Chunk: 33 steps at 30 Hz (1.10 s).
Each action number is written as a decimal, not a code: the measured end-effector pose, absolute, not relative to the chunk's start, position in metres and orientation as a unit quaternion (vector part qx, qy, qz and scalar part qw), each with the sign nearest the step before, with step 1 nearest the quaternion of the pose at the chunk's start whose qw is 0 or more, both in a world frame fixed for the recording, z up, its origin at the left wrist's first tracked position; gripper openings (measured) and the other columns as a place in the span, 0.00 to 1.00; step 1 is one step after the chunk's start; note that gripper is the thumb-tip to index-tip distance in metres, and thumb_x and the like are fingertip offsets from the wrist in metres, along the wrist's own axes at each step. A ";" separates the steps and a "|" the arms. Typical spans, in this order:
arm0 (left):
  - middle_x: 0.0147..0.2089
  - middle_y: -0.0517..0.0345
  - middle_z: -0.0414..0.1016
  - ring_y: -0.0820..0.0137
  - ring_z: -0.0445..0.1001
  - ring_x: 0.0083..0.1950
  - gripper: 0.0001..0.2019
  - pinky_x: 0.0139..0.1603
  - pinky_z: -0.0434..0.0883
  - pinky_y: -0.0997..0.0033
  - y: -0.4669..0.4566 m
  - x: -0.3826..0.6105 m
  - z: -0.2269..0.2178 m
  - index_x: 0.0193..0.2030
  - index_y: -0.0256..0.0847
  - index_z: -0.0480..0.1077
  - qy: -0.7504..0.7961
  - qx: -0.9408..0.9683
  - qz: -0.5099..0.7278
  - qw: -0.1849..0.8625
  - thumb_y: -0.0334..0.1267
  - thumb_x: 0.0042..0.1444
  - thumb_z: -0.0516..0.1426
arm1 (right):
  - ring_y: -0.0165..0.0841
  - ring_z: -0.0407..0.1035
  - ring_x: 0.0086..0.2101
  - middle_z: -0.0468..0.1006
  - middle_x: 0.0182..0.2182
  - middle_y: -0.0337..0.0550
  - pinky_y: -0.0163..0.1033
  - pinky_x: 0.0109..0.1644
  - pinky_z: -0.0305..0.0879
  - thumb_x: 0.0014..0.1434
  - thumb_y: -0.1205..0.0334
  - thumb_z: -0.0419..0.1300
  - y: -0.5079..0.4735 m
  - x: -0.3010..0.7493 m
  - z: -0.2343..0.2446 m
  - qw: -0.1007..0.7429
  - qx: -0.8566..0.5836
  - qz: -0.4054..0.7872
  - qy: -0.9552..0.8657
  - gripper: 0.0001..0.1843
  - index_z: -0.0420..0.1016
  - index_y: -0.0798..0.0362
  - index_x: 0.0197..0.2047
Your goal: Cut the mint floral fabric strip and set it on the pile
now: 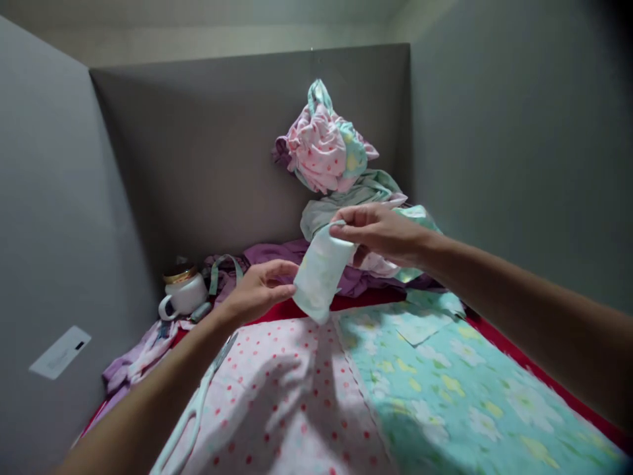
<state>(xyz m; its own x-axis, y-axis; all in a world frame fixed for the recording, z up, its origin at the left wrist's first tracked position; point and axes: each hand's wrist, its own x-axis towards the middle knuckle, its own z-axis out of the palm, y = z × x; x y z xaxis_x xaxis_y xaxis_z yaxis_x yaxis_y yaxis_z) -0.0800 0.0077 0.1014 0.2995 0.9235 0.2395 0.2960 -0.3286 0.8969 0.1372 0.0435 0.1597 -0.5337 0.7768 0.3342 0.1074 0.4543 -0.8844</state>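
Grey walls (208, 145) box the spot in on three sides, left, far and right, so the only open room is the air above the middle, where both hands are. The surface is covered almost edge to edge: a dotted pink cloth (291, 402) on the near left and a floral teal cloth (445, 396) on the near right, meeting along a seam down the middle, with a red cover (544, 379) peeking out along the right edge. One big pile (331, 158) of crumpled fabric leans against the far wall, and purple cloth (277, 254) spreads below it.

Held up between the hands is one small pale patch (320, 274), hanging slightly curled. The right hand (380, 231) pinches its top edge, fingers closed on it. The left hand (260, 287) has its fingertips on the patch's left edge, though I can't tell if it's really gripping.

One white mug (184, 295) sits at the far left, and one pair of scissors (195, 409) lies near left, right alongside the left forearm. A white card (59, 353) sticks to the left wall.
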 end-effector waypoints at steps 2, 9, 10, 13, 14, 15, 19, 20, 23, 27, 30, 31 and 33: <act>0.46 0.49 0.72 0.62 0.70 0.45 0.23 0.43 0.68 0.66 0.009 -0.066 0.103 0.47 0.34 0.66 0.398 0.701 0.426 0.410 0.36 0.41 0.60 | 0.24 0.61 0.18 0.67 0.19 0.35 0.26 0.16 0.60 0.51 0.61 0.60 0.045 0.135 0.164 0.338 -0.259 0.424 -0.799 0.07 0.70 0.54 0.25; 0.40 0.53 0.70 0.67 0.70 0.40 0.21 0.39 0.66 0.71 0.009 -0.053 0.084 0.43 0.36 0.63 0.385 0.644 0.475 0.459 0.37 0.41 0.62 | 0.22 0.58 0.16 0.63 0.16 0.34 0.24 0.13 0.57 0.47 0.65 0.62 0.050 0.141 0.176 0.444 -0.339 0.432 -0.708 0.12 0.66 0.56 0.17; 0.39 0.55 0.70 0.69 0.70 0.39 0.19 0.38 0.65 0.72 0.009 -0.055 0.076 0.41 0.36 0.63 0.391 0.637 0.472 0.467 0.36 0.41 0.62 | 0.22 0.58 0.16 0.63 0.16 0.34 0.25 0.13 0.57 0.48 0.66 0.62 0.051 0.142 0.175 0.454 -0.345 0.448 -0.688 0.12 0.66 0.55 0.17; 0.30 0.58 0.70 0.73 0.68 0.31 0.14 0.33 0.64 0.73 0.010 -0.062 0.052 0.33 0.35 0.66 0.408 0.631 0.434 0.497 0.37 0.40 0.63 | 0.25 0.61 0.17 0.66 0.17 0.37 0.27 0.13 0.60 0.48 0.66 0.60 0.055 0.146 0.170 0.460 -0.342 0.475 -0.667 0.09 0.68 0.56 0.20; 0.29 0.58 0.70 0.74 0.68 0.29 0.14 0.32 0.64 0.73 0.010 -0.063 0.045 0.32 0.34 0.67 0.411 0.633 0.416 0.507 0.37 0.39 0.63 | 0.25 0.62 0.17 0.68 0.19 0.38 0.27 0.14 0.60 0.49 0.66 0.60 0.056 0.147 0.168 0.463 -0.340 0.481 -0.662 0.08 0.69 0.56 0.21; 0.28 0.58 0.70 0.74 0.68 0.28 0.14 0.32 0.64 0.72 0.011 -0.063 0.039 0.33 0.33 0.68 0.412 0.636 0.401 0.515 0.37 0.39 0.63 | 0.25 0.63 0.18 0.69 0.20 0.39 0.27 0.14 0.61 0.49 0.66 0.59 0.058 0.148 0.165 0.465 -0.337 0.487 -0.658 0.07 0.69 0.56 0.21; 0.36 0.53 0.72 0.69 0.70 0.35 0.21 0.37 0.66 0.67 0.016 -0.056 0.027 0.45 0.33 0.66 0.411 0.658 0.378 0.506 0.36 0.42 0.62 | 0.26 0.64 0.19 0.71 0.21 0.41 0.27 0.15 0.61 0.50 0.64 0.57 0.063 0.151 0.158 0.465 -0.324 0.509 -0.648 0.07 0.70 0.56 0.22; 0.39 0.52 0.71 0.68 0.70 0.38 0.22 0.39 0.67 0.65 0.017 -0.051 0.027 0.46 0.33 0.66 0.407 0.667 0.375 0.499 0.36 0.43 0.62 | 0.26 0.64 0.19 0.72 0.21 0.41 0.28 0.16 0.61 0.49 0.64 0.57 0.063 0.152 0.158 0.463 -0.320 0.513 -0.648 0.07 0.70 0.56 0.23; 0.43 0.53 0.71 0.66 0.70 0.43 0.16 0.43 0.68 0.62 0.021 -0.036 0.025 0.44 0.34 0.67 0.392 0.702 0.340 0.487 0.36 0.47 0.61 | 0.27 0.64 0.19 0.73 0.23 0.41 0.29 0.17 0.62 0.49 0.64 0.58 0.060 0.157 0.159 0.462 -0.306 0.518 -0.651 0.05 0.71 0.55 0.25; 0.30 0.60 0.71 0.72 0.71 0.31 0.09 0.33 0.70 0.69 0.024 -0.032 0.017 0.32 0.33 0.69 0.412 0.737 0.274 0.461 0.39 0.54 0.57 | 0.27 0.64 0.18 0.71 0.19 0.38 0.29 0.17 0.62 0.47 0.61 0.58 0.057 0.171 0.161 0.465 -0.303 0.504 -0.661 0.06 0.71 0.55 0.25; 0.24 0.64 0.67 0.76 0.67 0.24 0.11 0.26 0.67 0.74 0.025 -0.053 0.023 0.27 0.33 0.66 0.458 0.747 0.275 0.396 0.38 0.55 0.56 | 0.26 0.63 0.16 0.70 0.17 0.37 0.29 0.16 0.59 0.45 0.60 0.60 0.064 0.188 0.155 0.478 -0.315 0.479 -0.665 0.08 0.68 0.56 0.23; 0.24 0.64 0.67 0.77 0.67 0.24 0.10 0.26 0.66 0.74 0.025 -0.062 0.031 0.27 0.34 0.66 0.476 0.748 0.286 0.364 0.38 0.55 0.56 | 0.25 0.62 0.16 0.69 0.17 0.36 0.29 0.16 0.59 0.44 0.60 0.61 0.068 0.193 0.151 0.483 -0.321 0.469 -0.666 0.08 0.67 0.55 0.21; 0.25 0.62 0.68 0.75 0.67 0.26 0.07 0.29 0.66 0.72 0.021 -0.082 0.053 0.28 0.34 0.66 0.508 0.747 0.321 0.286 0.35 0.53 0.56 | 0.24 0.60 0.15 0.67 0.16 0.33 0.29 0.15 0.56 0.42 0.60 0.63 0.076 0.202 0.141 0.491 -0.330 0.446 -0.671 0.11 0.64 0.55 0.20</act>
